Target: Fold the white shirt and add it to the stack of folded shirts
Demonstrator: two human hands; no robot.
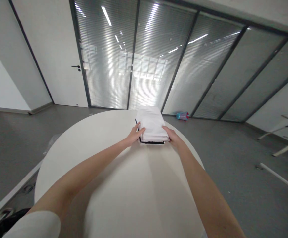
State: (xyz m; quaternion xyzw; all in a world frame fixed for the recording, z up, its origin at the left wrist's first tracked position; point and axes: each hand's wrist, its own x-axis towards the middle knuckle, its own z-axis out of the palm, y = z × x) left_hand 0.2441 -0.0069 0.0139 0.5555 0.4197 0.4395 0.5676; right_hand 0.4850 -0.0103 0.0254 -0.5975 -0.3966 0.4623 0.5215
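Observation:
A stack of folded white cloth (152, 124) with a dark edge along its bottom layer lies near the far side of the round white table (134, 185). My left hand (135, 134) grips its left side, thumb on top and fingers at the edge. On the opposite side my right hand (172, 136) holds the right edge, its fingers partly hidden beneath the cloth. Both arms are stretched out across the tabletop.
Behind the table runs a glass partition (109, 66) with blinds, beside a white door (52, 56). A blue and pink package (182, 115) lies on the grey floor (223, 145). Table legs (286, 145) stand at the right.

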